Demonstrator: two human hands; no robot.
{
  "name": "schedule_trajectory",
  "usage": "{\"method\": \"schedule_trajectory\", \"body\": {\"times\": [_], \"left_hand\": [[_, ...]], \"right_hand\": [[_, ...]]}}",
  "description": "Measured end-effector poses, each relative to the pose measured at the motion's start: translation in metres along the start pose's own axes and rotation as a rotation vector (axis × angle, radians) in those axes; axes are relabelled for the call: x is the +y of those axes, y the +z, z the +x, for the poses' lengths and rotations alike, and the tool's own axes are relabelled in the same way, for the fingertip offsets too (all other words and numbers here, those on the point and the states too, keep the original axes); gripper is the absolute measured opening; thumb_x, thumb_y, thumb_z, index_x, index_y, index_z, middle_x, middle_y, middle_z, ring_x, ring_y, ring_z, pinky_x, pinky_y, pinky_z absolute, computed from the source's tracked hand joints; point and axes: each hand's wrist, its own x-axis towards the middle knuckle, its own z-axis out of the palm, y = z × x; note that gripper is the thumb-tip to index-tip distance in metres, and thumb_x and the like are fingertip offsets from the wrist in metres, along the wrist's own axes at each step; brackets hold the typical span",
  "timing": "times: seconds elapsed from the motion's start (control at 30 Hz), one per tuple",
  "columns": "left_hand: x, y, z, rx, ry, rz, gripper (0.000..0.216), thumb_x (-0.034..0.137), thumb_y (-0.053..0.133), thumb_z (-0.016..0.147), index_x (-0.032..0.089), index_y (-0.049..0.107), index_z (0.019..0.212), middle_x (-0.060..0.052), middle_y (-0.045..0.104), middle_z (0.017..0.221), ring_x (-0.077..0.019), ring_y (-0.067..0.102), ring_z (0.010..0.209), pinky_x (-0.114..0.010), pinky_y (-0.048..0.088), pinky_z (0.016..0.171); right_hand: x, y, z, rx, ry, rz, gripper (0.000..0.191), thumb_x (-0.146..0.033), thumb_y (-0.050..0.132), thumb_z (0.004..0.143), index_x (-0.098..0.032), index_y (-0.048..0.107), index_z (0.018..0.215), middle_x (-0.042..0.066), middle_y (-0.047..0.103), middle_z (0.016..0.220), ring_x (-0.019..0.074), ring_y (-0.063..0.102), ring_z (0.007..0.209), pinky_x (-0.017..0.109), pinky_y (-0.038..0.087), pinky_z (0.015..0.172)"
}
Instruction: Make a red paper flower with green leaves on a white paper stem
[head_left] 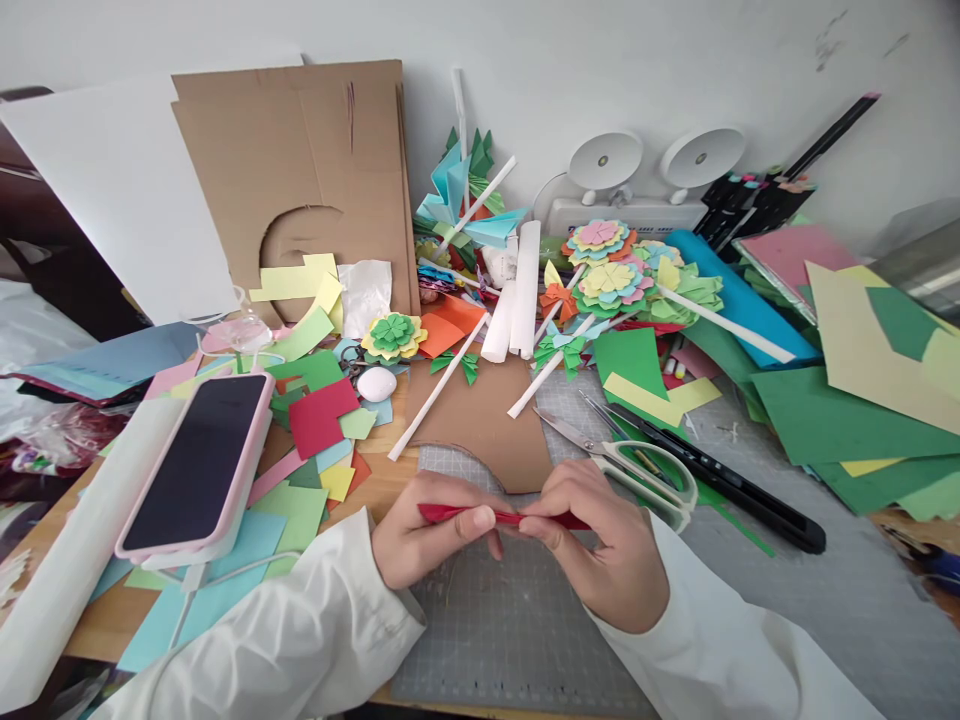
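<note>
Both hands meet over the grey cutting mat point(517, 620) at the near edge. My left hand point(424, 535) pinches the left end of a narrow folded piece of red paper point(450, 514). My right hand point(600, 545) pinches its right end, fingers curled round it. The red strip lies level between the thumbs. White sleeves cover both forearms. White-handled scissors point(637, 470) lie just right of my right hand, and a brown cardboard piece point(487, 420) lies just beyond the hands.
A phone in a pink case point(199, 460) rests at left on scattered coloured paper scraps. Paper flowers point(611, 270), white paper sticks point(442, 385) and cardboard sheets point(300, 170) crowd the back. A black utility knife point(720, 475) and green sheets point(832, 420) lie at right.
</note>
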Motion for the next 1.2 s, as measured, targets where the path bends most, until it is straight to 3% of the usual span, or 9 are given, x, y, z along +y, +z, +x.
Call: {"method": "schedule_trajectory", "body": {"times": [0.2,0.3,0.5,0.77,0.97,1.1,1.2], "left_hand": [[0.0029,-0.0009,0.0019,-0.067,-0.094,-0.162,0.045,0.043,0.044,0.092,0.009,0.067,0.111,-0.017,0.072,0.096,-0.0203,0.068,0.069,-0.029,0.049,0.063],[0.0041,-0.0004,0.0047,-0.071,-0.115,-0.131,0.042,0.041,0.046,0.092,0.009,0.07,0.103,-0.017,0.073,0.094,-0.0195,0.069,0.067,-0.027,0.048,0.06],[0.0018,0.0016,0.006,0.066,-0.093,-0.063,0.04,0.04,0.049,0.091,0.007,0.07,0.101,-0.016,0.074,0.082,-0.0183,0.069,0.059,-0.026,0.05,0.056],[0.0013,0.0012,0.0044,0.057,-0.149,-0.201,0.039,0.039,0.049,0.091,0.008,0.068,0.105,-0.018,0.073,0.093,-0.0184,0.07,0.061,-0.024,0.048,0.054],[-0.0017,-0.0031,0.0058,-0.017,-0.156,-0.269,0.04,0.039,0.05,0.091,0.007,0.069,0.104,-0.019,0.073,0.093,-0.0177,0.069,0.061,-0.024,0.05,0.054],[-0.0008,0.0013,0.0073,0.109,-0.152,-0.164,0.027,0.029,0.07,0.077,0.007,0.072,0.093,-0.014,0.074,0.079,-0.0167,0.067,0.058,-0.026,0.054,0.057],[0.0001,0.0044,0.0084,0.186,-0.17,-0.135,0.021,0.027,0.07,0.077,0.006,0.073,0.081,-0.012,0.073,0.068,-0.0144,0.064,0.051,-0.024,0.055,0.05]], "right_hand": [[0.0049,-0.0031,0.0005,0.042,0.024,-0.034,0.014,-0.011,0.056,0.083,-0.019,0.061,0.073,-0.001,0.056,0.061,0.0137,0.049,0.059,0.031,0.035,0.061],[0.0054,-0.003,0.0006,0.074,0.009,-0.059,0.014,-0.011,0.056,0.084,-0.019,0.061,0.074,0.0,0.057,0.062,0.0139,0.049,0.059,0.032,0.035,0.06],[0.0037,0.0001,-0.0001,0.109,-0.056,-0.157,0.011,-0.01,0.057,0.082,-0.019,0.06,0.076,-0.001,0.057,0.061,0.0142,0.049,0.058,0.033,0.034,0.06],[0.0031,0.0009,0.0018,0.108,-0.006,-0.124,0.014,-0.012,0.056,0.083,-0.02,0.06,0.072,-0.002,0.057,0.059,0.0134,0.049,0.056,0.032,0.034,0.06],[0.0019,0.0001,0.002,0.079,0.078,-0.02,0.014,-0.014,0.058,0.083,-0.019,0.061,0.071,-0.001,0.057,0.06,0.0132,0.05,0.057,0.029,0.037,0.057],[0.0031,0.0039,-0.0011,0.059,0.11,0.034,0.015,-0.015,0.057,0.084,-0.019,0.062,0.071,0.0,0.057,0.06,0.0134,0.05,0.057,0.028,0.038,0.055],[0.0044,0.0066,-0.0029,0.0,0.192,0.138,0.015,-0.019,0.056,0.086,-0.019,0.061,0.072,0.0,0.058,0.063,0.0129,0.051,0.057,0.027,0.039,0.052]]}}
